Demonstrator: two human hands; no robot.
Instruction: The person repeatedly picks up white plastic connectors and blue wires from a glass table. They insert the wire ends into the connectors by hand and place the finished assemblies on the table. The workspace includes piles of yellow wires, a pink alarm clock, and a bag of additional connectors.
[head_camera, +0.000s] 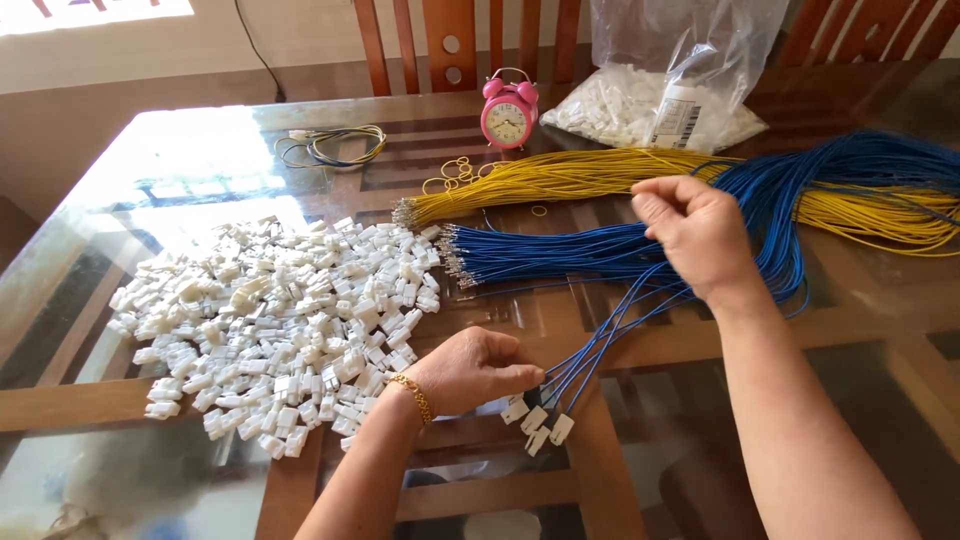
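Pinching blue wires (610, 330) near their white connectors (538, 420), left hand (475, 368) grips; right hand (700, 235) clasps the same wires farther up.

The left hand (470, 368) pinches thin blue wires (610, 325) in smooth plastic insulation, and just below that pinch hang small white connector housings (538, 422) of matt moulded plastic, like the heap of white plastic pieces (280, 320) to its left. The right hand (700, 235) lifts the same glossy blue strands, with bare metal terminals (455, 262) glinting at the bundle's end. Under both grips the table top (200, 170) is glossy, reflective glass over varnished wood.
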